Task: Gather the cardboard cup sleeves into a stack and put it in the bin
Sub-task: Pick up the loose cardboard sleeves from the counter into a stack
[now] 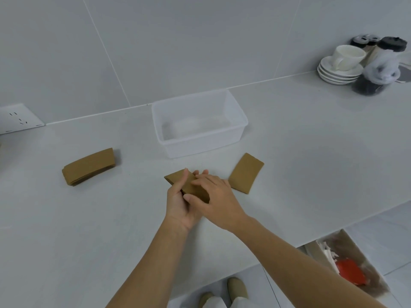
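Both hands hold a small stack of brown cardboard cup sleeves (189,185) just above the white counter. My left hand (181,205) cups it from below and the left, and my right hand (216,200) presses on it from the right, thumb on its near edge. A single flat sleeve (245,173) lies right of my hands. A thicker pile of sleeves (89,166) lies far left on the counter. The clear plastic bin (241,121) stands empty behind my hands.
White cup on stacked saucers (341,68) and dark-lidded jars (378,63) stand at the back right. A wall socket (19,118) sits at the left. The counter edge runs diagonally at the lower right, with a box of rubbish (347,266) on the floor below.
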`<action>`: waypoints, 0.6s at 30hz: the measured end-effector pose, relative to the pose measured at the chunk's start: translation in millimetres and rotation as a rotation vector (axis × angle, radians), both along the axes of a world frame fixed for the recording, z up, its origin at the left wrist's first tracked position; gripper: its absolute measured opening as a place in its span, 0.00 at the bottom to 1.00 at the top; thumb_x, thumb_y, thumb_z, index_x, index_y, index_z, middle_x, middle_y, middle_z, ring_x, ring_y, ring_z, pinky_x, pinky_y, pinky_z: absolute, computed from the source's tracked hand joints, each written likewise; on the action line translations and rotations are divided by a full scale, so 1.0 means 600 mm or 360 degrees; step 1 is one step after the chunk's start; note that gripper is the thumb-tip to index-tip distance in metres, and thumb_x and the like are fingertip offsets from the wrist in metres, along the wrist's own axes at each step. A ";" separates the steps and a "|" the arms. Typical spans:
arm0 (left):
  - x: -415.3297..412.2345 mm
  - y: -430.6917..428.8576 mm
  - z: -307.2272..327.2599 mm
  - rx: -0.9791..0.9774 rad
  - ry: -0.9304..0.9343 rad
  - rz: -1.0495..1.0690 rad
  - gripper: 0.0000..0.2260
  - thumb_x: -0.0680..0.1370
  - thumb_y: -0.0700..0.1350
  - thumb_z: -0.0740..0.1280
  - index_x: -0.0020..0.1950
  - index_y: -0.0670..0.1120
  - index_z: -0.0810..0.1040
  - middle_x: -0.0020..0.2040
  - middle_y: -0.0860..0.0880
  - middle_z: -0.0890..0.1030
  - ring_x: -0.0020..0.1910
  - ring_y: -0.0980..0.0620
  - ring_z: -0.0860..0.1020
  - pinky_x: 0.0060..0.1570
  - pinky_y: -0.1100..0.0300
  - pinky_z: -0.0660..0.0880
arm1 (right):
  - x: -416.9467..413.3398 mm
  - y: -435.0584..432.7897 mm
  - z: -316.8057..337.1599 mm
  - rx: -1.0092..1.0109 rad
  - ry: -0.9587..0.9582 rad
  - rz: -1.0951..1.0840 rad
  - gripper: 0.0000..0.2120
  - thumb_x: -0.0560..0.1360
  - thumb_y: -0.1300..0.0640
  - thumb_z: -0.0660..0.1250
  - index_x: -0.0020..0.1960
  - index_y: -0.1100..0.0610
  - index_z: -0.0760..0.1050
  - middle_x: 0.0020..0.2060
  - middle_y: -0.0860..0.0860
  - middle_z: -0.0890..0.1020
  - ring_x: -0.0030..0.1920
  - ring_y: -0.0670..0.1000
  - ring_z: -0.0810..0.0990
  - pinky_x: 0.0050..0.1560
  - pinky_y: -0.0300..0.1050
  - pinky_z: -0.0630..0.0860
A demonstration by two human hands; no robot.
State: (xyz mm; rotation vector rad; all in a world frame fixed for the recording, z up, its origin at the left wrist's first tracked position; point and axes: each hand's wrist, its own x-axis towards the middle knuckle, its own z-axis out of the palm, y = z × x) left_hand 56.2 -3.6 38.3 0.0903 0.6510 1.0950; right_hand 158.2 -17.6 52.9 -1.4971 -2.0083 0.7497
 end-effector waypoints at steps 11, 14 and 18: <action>0.010 0.016 0.000 -0.0193 0.0100 0.0185 0.15 0.63 0.47 0.75 0.45 0.42 0.79 0.42 0.45 0.81 0.42 0.47 0.81 0.54 0.49 0.76 | 0.078 0.039 -0.018 0.0001 -0.0341 -0.0842 0.25 0.75 0.40 0.58 0.59 0.60 0.72 0.54 0.56 0.78 0.54 0.56 0.75 0.54 0.48 0.68; 0.012 0.014 -0.003 -0.0208 0.0114 0.0193 0.14 0.63 0.47 0.74 0.45 0.43 0.79 0.42 0.45 0.81 0.40 0.47 0.81 0.50 0.50 0.77 | 0.094 0.052 -0.041 -0.0174 -0.0671 -0.0969 0.34 0.71 0.32 0.54 0.60 0.60 0.67 0.55 0.58 0.75 0.53 0.59 0.73 0.52 0.51 0.67; 0.013 0.014 -0.008 -0.0211 0.0149 0.0179 0.15 0.63 0.47 0.74 0.45 0.43 0.78 0.42 0.46 0.80 0.39 0.48 0.81 0.49 0.51 0.77 | 0.100 0.058 -0.067 -0.0272 -0.0902 -0.1077 0.41 0.68 0.27 0.51 0.65 0.59 0.60 0.55 0.59 0.74 0.52 0.59 0.71 0.48 0.52 0.65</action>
